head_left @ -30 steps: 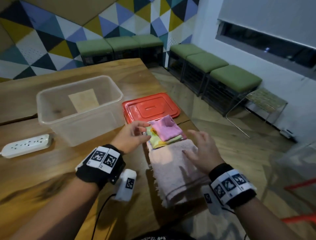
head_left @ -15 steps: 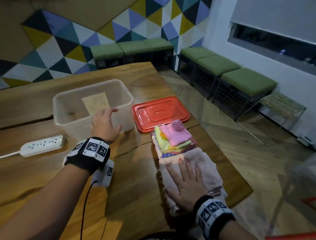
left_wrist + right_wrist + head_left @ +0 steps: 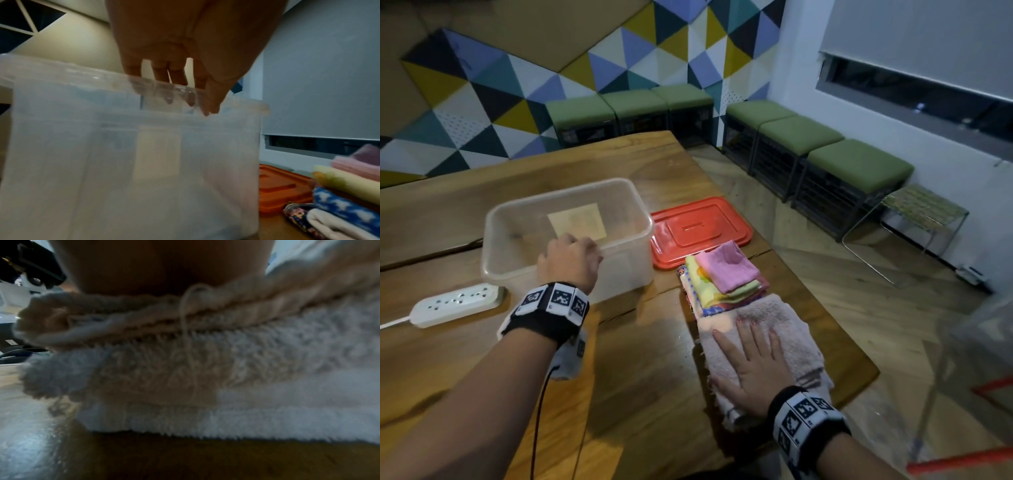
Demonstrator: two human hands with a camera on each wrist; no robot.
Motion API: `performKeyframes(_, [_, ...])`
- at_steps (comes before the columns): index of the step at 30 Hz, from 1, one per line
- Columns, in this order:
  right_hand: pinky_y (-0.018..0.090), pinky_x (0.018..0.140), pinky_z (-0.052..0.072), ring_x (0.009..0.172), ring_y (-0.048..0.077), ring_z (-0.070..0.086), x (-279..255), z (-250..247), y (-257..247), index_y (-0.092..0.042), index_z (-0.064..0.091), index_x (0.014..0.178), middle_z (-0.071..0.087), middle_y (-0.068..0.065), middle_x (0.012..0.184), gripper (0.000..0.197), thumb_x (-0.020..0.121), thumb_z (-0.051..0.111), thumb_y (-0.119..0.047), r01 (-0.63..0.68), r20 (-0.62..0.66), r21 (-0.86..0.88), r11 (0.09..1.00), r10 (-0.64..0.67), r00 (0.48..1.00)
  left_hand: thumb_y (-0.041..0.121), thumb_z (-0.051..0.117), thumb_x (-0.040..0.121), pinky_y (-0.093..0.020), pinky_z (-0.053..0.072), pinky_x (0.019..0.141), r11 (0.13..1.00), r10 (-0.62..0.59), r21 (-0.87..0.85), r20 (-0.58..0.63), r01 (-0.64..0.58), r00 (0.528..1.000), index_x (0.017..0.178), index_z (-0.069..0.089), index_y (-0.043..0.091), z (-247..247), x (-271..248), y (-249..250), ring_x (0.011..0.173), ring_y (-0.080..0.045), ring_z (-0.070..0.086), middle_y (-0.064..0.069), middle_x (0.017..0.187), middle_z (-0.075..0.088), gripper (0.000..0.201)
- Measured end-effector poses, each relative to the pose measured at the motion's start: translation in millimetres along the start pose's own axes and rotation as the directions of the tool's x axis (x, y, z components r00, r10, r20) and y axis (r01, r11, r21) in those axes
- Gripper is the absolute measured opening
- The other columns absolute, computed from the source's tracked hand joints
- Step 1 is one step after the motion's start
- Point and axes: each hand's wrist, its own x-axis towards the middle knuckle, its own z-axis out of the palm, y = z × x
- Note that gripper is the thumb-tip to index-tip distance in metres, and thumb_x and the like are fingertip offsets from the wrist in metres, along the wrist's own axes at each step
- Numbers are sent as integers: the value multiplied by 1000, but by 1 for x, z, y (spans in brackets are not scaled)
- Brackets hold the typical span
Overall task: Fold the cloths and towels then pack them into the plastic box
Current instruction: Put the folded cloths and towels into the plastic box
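Observation:
The clear plastic box (image 3: 517, 219) (image 3: 61, 146) stands on the wooden table, with only a pale label visible inside. My left hand (image 3: 570, 257) (image 3: 174, 91) grips its near rim, fingers hooked inside and thumb outside. A folded pale pink towel (image 3: 784, 329) (image 3: 246, 369) lies at the table's right edge. My right hand (image 3: 751, 363) rests flat on it with straight fingers. Just beyond the towel sits a stack of folded cloths (image 3: 722, 277) (image 3: 345, 186), pink on top, then yellow and patterned ones.
The red lid (image 3: 698, 229) (image 3: 283, 186) lies to the right of the box, behind the cloth stack. A white power strip (image 3: 455, 303) lies left of the box. The table's right edge (image 3: 859, 356) runs close beside the towel. Green stools (image 3: 859, 164) line the walls.
My left hand left the cloth stack, moved left to the box and took hold of its near rim. My right hand came down flat onto the pink towel.

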Motion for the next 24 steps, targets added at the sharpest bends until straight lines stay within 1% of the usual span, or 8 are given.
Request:
performKeyframes(3, [47, 107, -4, 129, 35, 45, -4, -7, 0, -38, 29, 141, 44, 16, 142, 68, 84, 14, -72, 29, -18, 10, 1000, -29, 999, 32, 57, 89, -42, 49, 82, 997, 64, -58, 82, -59, 995, 109, 63, 19, -12, -21, 4, 101, -35, 59, -13, 110, 64, 25])
performKeyframes(5, [46, 105, -18, 144, 36, 9, -5, -10, 2, -41, 2, 145, 7, 16, 157, 72, 81, 12, -74, 68, -52, 10, 998, -67, 996, 34, 59, 88, -40, 51, 80, 994, 69, -91, 120, -58, 990, 107, 63, 21, -19, -38, 6, 98, -33, 61, -12, 105, 67, 24])
performKeyframes(6, [46, 104, -23, 144, 33, -8, -4, -8, 4, -42, -10, 144, -11, 13, 157, 76, 78, 8, -75, 100, -66, -1, 995, -100, 993, 35, 60, 87, -40, 51, 80, 993, 72, -103, 138, -58, 988, 106, 64, 22, -21, -47, 6, 98, -32, 61, -10, 104, 67, 23])
performKeyframes(8, [47, 105, -24, 142, 30, -21, -4, -10, 7, -43, -17, 142, -25, 9, 154, 81, 72, 2, -80, 118, -22, 33, 992, -117, 993, 37, 61, 86, -39, 51, 80, 990, 88, -123, 179, -67, 980, 103, 64, 25, -25, -64, 7, 97, -29, 62, -7, 102, 67, 21])
performKeyframes(12, [50, 111, -18, 141, 29, -24, -2, -17, 10, -45, -15, 142, -24, 8, 154, 70, 87, 19, -70, 129, 54, 98, 987, -134, 989, 37, 64, 83, -36, 51, 81, 986, 118, -150, 272, -80, 955, 89, 62, 32, -33, -93, 8, 93, -20, 61, 4, 93, 65, 8])
performKeyframes(15, [49, 110, -18, 142, 29, -22, -4, -24, 12, -44, -16, 142, -24, 9, 154, 69, 88, 19, -69, 146, 94, 119, 982, -158, 983, 37, 66, 82, -37, 52, 84, 986, 122, -153, 367, -69, 922, 80, 56, 38, -40, -112, 13, 90, -13, 60, 10, 88, 63, 10])
performKeyframes(18, [49, 111, -17, 142, 28, -21, -6, -27, 14, -42, -17, 142, -24, 8, 154, 66, 90, 16, -66, 165, 111, 150, 975, -182, 977, 38, 69, 79, -36, 52, 83, 991, 114, -115, 416, -72, 902, 78, 59, 35, -41, -128, 20, 86, -9, 60, 14, 85, 63, 10])
performKeyframes(24, [47, 114, -11, 144, 27, -15, -8, -38, 19, -37, -4, 147, -17, 8, 157, 62, 93, 20, -59, 177, 135, 266, 948, -218, 967, 37, 73, 75, -33, 52, 83, 997, 73, -10, 501, -79, 862, 73, 54, 36, -47, -146, 36, 84, -4, 57, 16, 81, 59, 19])
